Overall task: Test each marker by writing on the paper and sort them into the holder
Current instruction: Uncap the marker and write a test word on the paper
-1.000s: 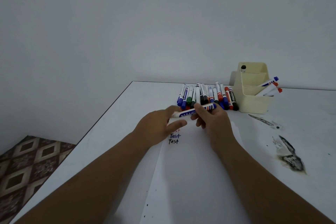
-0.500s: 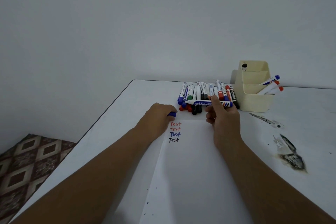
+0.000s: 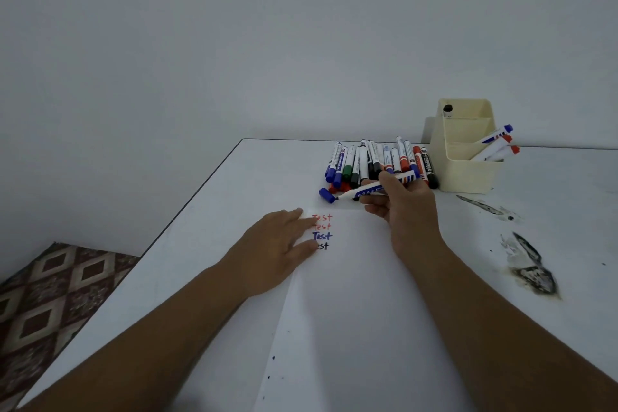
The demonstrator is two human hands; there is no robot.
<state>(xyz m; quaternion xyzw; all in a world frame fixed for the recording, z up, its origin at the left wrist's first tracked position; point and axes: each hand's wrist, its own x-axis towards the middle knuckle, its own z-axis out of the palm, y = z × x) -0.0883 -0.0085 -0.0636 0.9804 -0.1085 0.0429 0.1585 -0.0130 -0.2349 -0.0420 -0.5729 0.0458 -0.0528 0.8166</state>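
1. Marker (image 3: 374, 190) with blue print is uncapped, gripped in the right hand (image 3: 406, 207) above the far edge of the paper (image 3: 351, 311), tip pointing left.
2. Its blue cap (image 3: 326, 195) lies on the table (image 3: 214, 244), just left of the tip.
3. Left hand (image 3: 281, 244) lies flat with straight fingers, pressing the paper beside the written words.
4. Other markers (image 3: 378, 160) lie in a pile far behind, and the cream holder (image 3: 468, 170) with four markers stands right of it.

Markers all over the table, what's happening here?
A person is testing markers. The right hand holds an uncapped blue marker above the paper; its blue cap lies on the table. The left hand rests flat on the paper beside four written "Test" lines. Three markers lean in the holder's front compartment; a pile waits.
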